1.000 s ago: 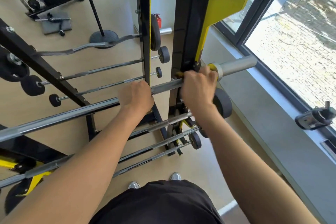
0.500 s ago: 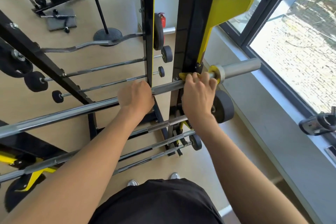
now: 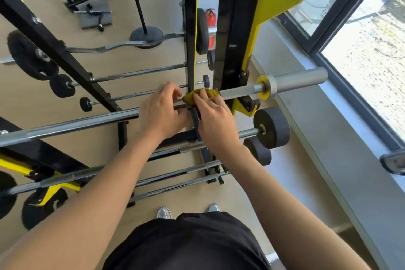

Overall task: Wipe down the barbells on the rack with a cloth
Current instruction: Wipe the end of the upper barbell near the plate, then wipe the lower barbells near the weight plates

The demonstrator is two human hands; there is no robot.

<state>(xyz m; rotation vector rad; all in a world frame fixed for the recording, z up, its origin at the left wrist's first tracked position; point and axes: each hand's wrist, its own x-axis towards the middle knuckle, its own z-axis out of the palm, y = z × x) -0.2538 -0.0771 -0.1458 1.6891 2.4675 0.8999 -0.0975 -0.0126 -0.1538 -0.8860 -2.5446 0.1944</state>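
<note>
Right hand (image 3: 215, 116): fingers curl over my yellow cloth (image 3: 213, 93) on the barbell (image 3: 87, 124). Left hand (image 3: 161, 112): fingers curled alongside, grip unclear.

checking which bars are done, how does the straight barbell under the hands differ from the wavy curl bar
The straight barbell has a straight shaft; the curl bar is kinked. The straight barbell shows a bare silver sleeve; the curl bar carries black plates. A yellow cloth lies on the straight barbell under the right hand; no hand touches the curl bar. Both are silver bars on the rack.
</note>
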